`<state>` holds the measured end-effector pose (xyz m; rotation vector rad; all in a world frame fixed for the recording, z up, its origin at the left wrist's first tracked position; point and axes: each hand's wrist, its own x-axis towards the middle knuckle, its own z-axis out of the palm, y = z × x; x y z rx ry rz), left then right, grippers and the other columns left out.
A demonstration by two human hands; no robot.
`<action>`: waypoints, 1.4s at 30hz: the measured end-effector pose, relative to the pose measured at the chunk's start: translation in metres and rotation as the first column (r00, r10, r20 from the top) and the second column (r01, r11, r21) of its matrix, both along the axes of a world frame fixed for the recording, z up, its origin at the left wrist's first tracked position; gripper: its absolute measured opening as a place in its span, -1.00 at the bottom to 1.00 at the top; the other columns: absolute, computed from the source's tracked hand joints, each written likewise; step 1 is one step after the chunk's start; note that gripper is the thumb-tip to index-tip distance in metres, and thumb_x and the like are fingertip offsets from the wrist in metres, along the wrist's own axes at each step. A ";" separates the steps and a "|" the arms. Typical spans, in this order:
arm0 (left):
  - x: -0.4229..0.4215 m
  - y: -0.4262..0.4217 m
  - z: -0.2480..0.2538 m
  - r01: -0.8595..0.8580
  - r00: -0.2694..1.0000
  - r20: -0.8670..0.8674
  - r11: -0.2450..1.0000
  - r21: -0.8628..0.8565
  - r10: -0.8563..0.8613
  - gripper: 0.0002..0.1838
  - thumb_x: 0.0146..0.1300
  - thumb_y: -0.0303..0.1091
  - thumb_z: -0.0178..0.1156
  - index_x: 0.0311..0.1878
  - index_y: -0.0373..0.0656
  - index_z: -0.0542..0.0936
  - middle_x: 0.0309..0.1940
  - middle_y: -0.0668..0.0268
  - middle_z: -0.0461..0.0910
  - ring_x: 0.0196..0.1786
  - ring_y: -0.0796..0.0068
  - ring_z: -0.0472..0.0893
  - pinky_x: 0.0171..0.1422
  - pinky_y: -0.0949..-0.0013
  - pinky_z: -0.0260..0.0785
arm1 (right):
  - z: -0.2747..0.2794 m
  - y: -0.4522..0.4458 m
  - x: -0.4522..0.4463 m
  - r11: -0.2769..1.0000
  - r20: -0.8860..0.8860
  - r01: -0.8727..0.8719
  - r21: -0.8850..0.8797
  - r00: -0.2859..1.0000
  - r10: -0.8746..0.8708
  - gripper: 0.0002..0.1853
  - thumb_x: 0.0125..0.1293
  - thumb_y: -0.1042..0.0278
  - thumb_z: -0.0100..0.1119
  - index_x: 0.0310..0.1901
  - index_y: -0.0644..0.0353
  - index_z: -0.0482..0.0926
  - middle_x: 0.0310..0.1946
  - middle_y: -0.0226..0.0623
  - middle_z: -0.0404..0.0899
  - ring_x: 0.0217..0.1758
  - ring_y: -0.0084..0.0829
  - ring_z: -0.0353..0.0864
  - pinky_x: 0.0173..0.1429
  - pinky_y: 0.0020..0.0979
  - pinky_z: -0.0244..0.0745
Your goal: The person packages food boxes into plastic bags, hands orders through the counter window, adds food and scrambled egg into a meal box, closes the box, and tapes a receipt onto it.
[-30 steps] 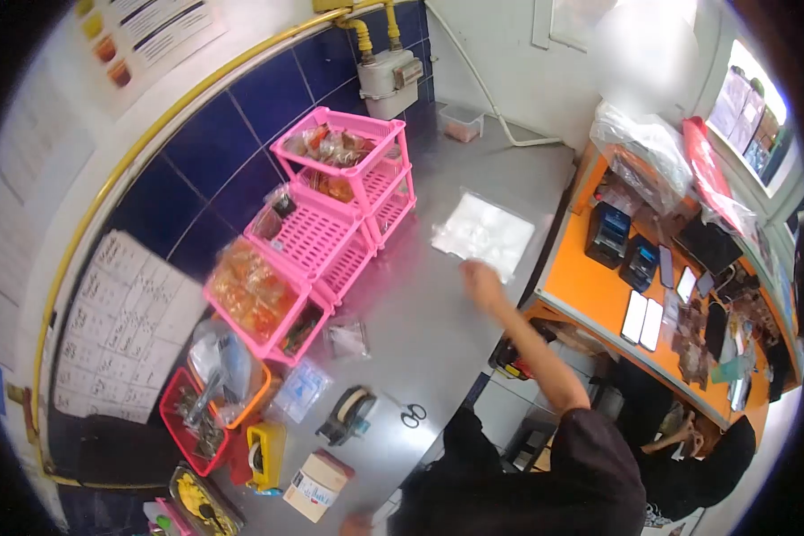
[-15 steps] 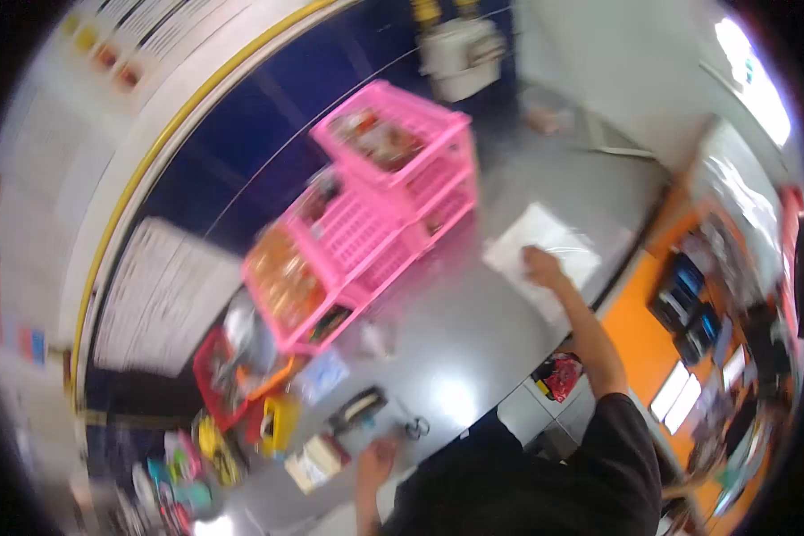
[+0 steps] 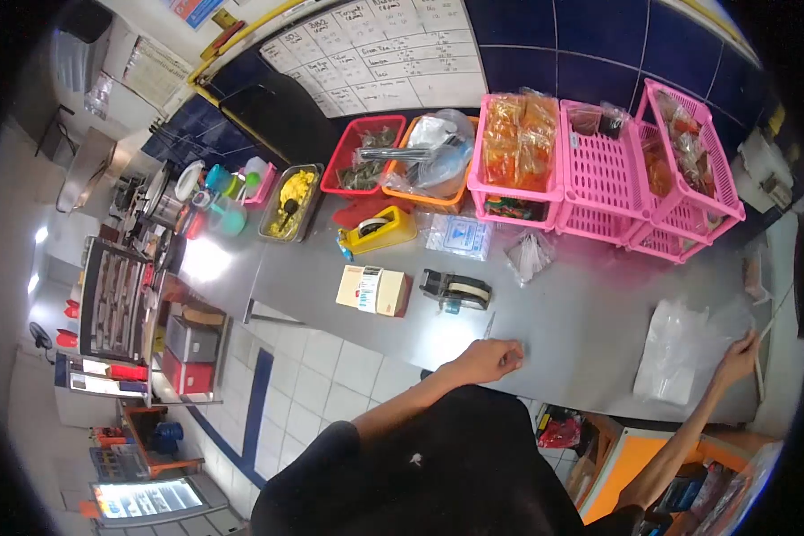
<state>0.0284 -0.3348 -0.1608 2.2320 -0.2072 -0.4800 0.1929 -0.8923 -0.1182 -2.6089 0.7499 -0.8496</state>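
Observation:
My left hand (image 3: pixel 489 361) is at the front edge of the steel counter, its fingers curled. A thin blade of the scissors (image 3: pixel 489 325) sticks out behind it; the handles are hidden by the hand. On the far right, my right hand (image 3: pixel 740 357) is closed on the edge of a clear plastic bag (image 3: pixel 731 320). This bag lies partly over a stack of white plastic bags (image 3: pixel 670 353) on the counter. Nearest my left hand stands a black tape dispenser (image 3: pixel 456 291), with a cream box (image 3: pixel 372 290) to its left.
Pink stacked baskets (image 3: pixel 598 179) with packets stand along the wall. Left of them are an orange basket (image 3: pixel 429 192), a red basket (image 3: pixel 364 179), a yellow tape dispenser (image 3: pixel 382 230) and a tray of yellow food (image 3: pixel 291 201). An orange shelf (image 3: pixel 630 464) stands below, right.
The view has swung left and sharpened. My left hand has moved onto the scissors. My right hand has gone from atop the white bags to their far right side, with a clear bag in it.

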 end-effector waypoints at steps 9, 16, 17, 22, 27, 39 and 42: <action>0.009 -0.045 0.014 0.032 0.994 -0.077 0.899 -0.437 -0.074 -0.64 0.45 -0.09 0.15 0.19 -0.04 0.50 -0.08 0.27 0.64 -0.07 0.36 0.61 0.03 0.20 0.45 | 0.143 0.135 -0.016 0.780 0.576 -0.597 0.188 0.711 0.405 -0.50 0.48 0.27 0.11 0.35 0.36 0.40 0.27 0.00 0.51 0.29 -0.13 0.52 0.41 -0.19 0.35; 0.051 -0.005 0.040 -0.428 0.891 -0.402 -0.097 -0.898 -0.211 -0.04 0.34 0.54 -0.29 0.63 0.17 -0.12 0.48 0.12 0.28 0.45 0.02 0.36 0.55 -0.12 0.04 | 0.035 0.379 -0.162 0.003 0.431 -0.468 0.884 0.818 0.381 -0.57 0.36 0.24 0.11 0.21 0.24 0.51 0.01 -0.25 0.59 0.01 -0.34 0.61 -0.02 -0.36 0.51; 0.050 0.008 0.037 -0.433 0.859 -0.346 -0.176 -0.884 -0.377 -0.05 0.33 0.54 -0.26 0.61 0.15 -0.04 0.50 0.13 0.24 0.45 0.07 0.36 0.51 -0.12 0.12 | 0.015 0.392 -0.187 -0.061 0.385 -0.393 0.918 0.839 0.384 -0.58 0.35 0.26 0.10 0.20 0.22 0.51 -0.01 -0.26 0.60 -0.01 -0.34 0.62 -0.06 -0.36 0.51; 0.010 0.039 0.019 -0.385 0.853 -0.457 0.286 -0.877 -0.252 -0.17 0.36 0.26 0.14 0.53 0.00 0.18 0.31 0.21 0.44 0.33 0.34 0.46 0.38 0.18 0.36 | -0.004 0.418 -0.278 -0.579 0.226 -0.061 0.813 0.950 0.217 -0.66 0.32 0.27 0.06 0.05 0.23 0.57 -0.19 -0.27 0.63 -0.25 -0.37 0.61 -0.33 -0.34 0.50; -0.033 0.095 0.023 -0.298 0.938 -0.330 0.737 -0.607 0.108 -0.58 0.33 0.04 0.29 -0.02 -0.14 0.61 -0.28 0.32 0.63 -0.21 0.50 0.60 -0.13 0.31 0.40 | -0.088 0.410 -0.306 -0.371 0.088 0.091 0.924 0.894 0.440 -0.81 0.24 0.38 0.03 -0.22 0.23 0.61 -0.38 -0.30 0.58 -0.42 -0.36 0.56 -0.45 -0.38 0.38; -0.134 0.233 0.001 -0.432 0.880 -0.270 0.895 -0.114 0.390 -0.46 0.31 0.06 0.19 -0.43 -0.36 0.62 -0.50 -0.12 0.59 -0.33 -0.16 0.63 -0.21 0.03 0.46 | 0.015 0.629 -0.292 0.498 -0.293 -0.801 0.333 0.414 0.862 -0.10 -0.06 0.35 0.53 0.36 0.29 0.29 0.27 0.14 0.40 0.50 0.09 0.22 0.64 0.01 -0.17; -0.138 0.267 0.006 -0.409 0.913 -0.130 0.873 -0.267 0.388 -0.46 0.39 0.07 0.15 -0.28 -0.36 0.63 -0.20 -0.13 0.66 -0.12 -0.04 0.65 0.03 0.12 0.47 | -0.032 0.632 -0.290 0.220 -0.130 -0.789 0.573 0.177 0.976 -0.40 0.15 0.19 0.48 0.13 0.33 0.46 -0.12 -0.11 0.65 0.09 -0.14 0.63 0.43 -0.08 0.30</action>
